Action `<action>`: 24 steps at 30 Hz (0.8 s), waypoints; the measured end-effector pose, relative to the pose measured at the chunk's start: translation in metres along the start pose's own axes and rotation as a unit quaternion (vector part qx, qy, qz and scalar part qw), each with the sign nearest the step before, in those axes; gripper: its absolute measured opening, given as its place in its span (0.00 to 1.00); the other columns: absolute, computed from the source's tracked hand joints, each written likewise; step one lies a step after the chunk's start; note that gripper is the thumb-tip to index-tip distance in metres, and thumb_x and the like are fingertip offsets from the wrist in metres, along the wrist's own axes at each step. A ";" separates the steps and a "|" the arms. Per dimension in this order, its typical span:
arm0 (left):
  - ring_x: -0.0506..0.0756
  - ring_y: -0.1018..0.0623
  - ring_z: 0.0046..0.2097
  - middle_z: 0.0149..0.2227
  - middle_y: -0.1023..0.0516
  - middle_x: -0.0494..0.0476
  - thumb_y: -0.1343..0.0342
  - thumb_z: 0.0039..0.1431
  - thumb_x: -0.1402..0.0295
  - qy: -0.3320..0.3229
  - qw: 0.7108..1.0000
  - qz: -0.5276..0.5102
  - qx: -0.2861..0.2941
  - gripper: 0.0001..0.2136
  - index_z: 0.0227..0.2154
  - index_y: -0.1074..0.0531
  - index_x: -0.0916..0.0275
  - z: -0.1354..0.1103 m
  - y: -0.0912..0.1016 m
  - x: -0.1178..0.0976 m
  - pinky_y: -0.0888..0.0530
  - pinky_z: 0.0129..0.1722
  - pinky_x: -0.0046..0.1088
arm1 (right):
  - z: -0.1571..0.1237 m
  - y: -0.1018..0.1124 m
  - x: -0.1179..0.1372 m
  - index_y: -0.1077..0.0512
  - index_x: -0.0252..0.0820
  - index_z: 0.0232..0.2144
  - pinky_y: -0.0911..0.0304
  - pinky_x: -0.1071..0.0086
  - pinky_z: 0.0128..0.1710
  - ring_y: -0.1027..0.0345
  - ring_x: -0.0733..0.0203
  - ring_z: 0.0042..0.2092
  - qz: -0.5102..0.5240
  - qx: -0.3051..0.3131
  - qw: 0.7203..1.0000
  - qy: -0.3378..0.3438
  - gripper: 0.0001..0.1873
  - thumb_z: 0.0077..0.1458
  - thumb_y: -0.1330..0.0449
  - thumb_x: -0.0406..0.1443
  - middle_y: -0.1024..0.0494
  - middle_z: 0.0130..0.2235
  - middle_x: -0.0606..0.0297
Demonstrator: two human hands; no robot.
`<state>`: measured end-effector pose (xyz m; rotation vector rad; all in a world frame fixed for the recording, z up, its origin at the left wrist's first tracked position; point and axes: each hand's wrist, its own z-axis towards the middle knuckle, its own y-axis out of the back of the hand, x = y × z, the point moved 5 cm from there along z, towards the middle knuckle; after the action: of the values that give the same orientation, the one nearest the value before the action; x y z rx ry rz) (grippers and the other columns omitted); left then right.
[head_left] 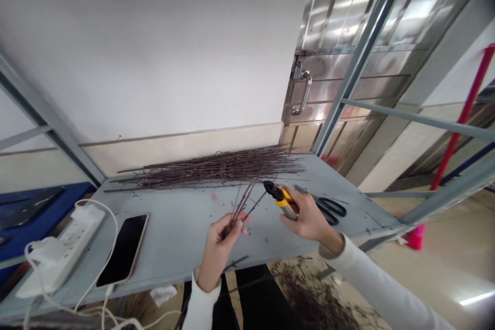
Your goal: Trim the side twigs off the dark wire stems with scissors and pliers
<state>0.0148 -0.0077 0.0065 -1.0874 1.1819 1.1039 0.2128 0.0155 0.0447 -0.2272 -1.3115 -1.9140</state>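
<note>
Twigs [243, 202] were pinched in left hand [222, 240] near front edge of tabletop [174, 232]; right hand [309, 216] clasped pliers [285, 204]; bundle [216, 168] lay along back edge.

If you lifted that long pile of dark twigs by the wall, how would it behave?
The pile of dark twigs would probably feel light for its bulk, since the stems look thin. It is likely springy rather than floppy: the twigs in the left hand stick out fairly straight. The fine ends might snag or snap, as they splay loosely.
</note>
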 end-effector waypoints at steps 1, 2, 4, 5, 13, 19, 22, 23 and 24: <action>0.48 0.34 0.22 0.24 0.26 0.53 0.44 0.53 0.56 -0.011 1.000 0.009 -0.009 0.16 0.34 0.23 0.65 0.000 -0.002 -0.001 0.37 0.23 0.23 | 0.000 0.000 -0.001 0.46 0.44 0.28 0.53 0.73 0.24 0.51 0.67 0.22 -0.033 -0.018 0.999 -0.006 0.11 0.40 0.47 0.34 0.45 0.21 0.75; 0.49 0.31 0.25 0.25 0.25 0.54 0.44 0.54 0.57 -0.024 0.999 0.017 -0.022 0.16 0.35 0.24 0.65 0.000 -0.003 -0.001 0.34 0.27 0.24 | -0.001 0.000 -0.002 0.46 0.44 0.29 0.52 0.73 0.24 0.47 0.66 0.23 -0.067 -0.031 0.997 -0.017 0.10 0.41 0.48 0.35 0.41 0.22 0.73; 0.52 0.27 0.31 0.30 0.22 0.57 0.46 0.56 0.58 -0.046 0.997 0.034 -0.057 0.15 0.36 0.24 0.65 -0.001 -0.004 0.001 0.31 0.33 0.26 | -0.002 0.000 -0.004 0.45 0.44 0.30 0.51 0.72 0.25 0.40 0.62 0.26 -0.138 -0.038 0.989 -0.048 0.10 0.43 0.48 0.36 0.34 0.26 0.68; 0.53 0.26 0.33 0.32 0.22 0.58 0.47 0.57 0.58 -0.055 0.995 0.046 -0.073 0.15 0.36 0.24 0.65 -0.001 -0.005 0.002 0.30 0.35 0.27 | -0.002 0.000 -0.004 0.45 0.44 0.31 0.51 0.72 0.25 0.37 0.61 0.27 -0.171 -0.034 0.983 -0.064 0.10 0.44 0.48 0.36 0.31 0.28 0.65; 0.55 0.23 0.36 0.35 0.21 0.59 0.50 0.59 0.63 -0.116 0.979 0.139 -0.091 0.12 0.40 0.25 0.62 -0.003 -0.011 0.005 0.28 0.37 0.28 | -0.006 0.001 -0.002 0.44 0.43 0.32 0.57 0.71 0.24 0.35 0.60 0.28 -0.244 0.022 0.958 -0.150 0.11 0.45 0.46 0.35 0.28 0.32 0.63; 0.54 0.24 0.37 0.36 0.22 0.58 0.51 0.60 0.65 -0.127 0.977 0.136 -0.104 0.12 0.41 0.26 0.62 -0.002 -0.010 0.016 0.29 0.38 0.28 | -0.002 0.001 0.000 0.48 0.44 0.22 0.57 0.71 0.24 0.50 0.68 0.23 0.034 0.113 0.977 -0.178 0.09 0.39 0.48 0.33 0.47 0.20 0.74; 0.54 0.24 0.36 0.35 0.22 0.58 0.50 0.60 0.64 -0.128 0.977 0.129 -0.114 0.11 0.41 0.26 0.62 -0.002 -0.007 0.016 0.29 0.36 0.27 | -0.007 -0.010 0.008 0.49 0.44 0.22 0.57 0.73 0.21 0.55 0.71 0.21 0.275 0.172 0.923 -0.209 0.10 0.36 0.49 0.32 0.51 0.20 0.76; 0.54 0.25 0.35 0.35 0.22 0.57 0.50 0.60 0.64 -0.128 0.977 0.126 -0.117 0.11 0.40 0.26 0.62 -0.002 -0.007 0.015 0.29 0.35 0.27 | -0.009 -0.014 0.011 0.49 0.44 0.22 0.57 0.73 0.20 0.56 0.71 0.20 0.341 0.181 0.895 -0.222 0.10 0.36 0.49 0.32 0.51 0.19 0.77; 0.54 0.25 0.34 0.35 0.22 0.57 0.50 0.60 0.64 -0.127 0.977 0.122 -0.119 0.12 0.40 0.26 0.62 -0.002 -0.007 0.013 0.30 0.34 0.26 | -0.011 -0.018 0.014 0.49 0.45 0.23 0.57 0.73 0.19 0.57 0.71 0.19 0.398 0.185 0.868 -0.234 0.10 0.35 0.49 0.32 0.51 0.19 0.78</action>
<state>0.0223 -0.0102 -0.0066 -0.9605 1.0144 1.5585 0.1941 0.0023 0.0346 -0.9218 -1.5339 -0.9070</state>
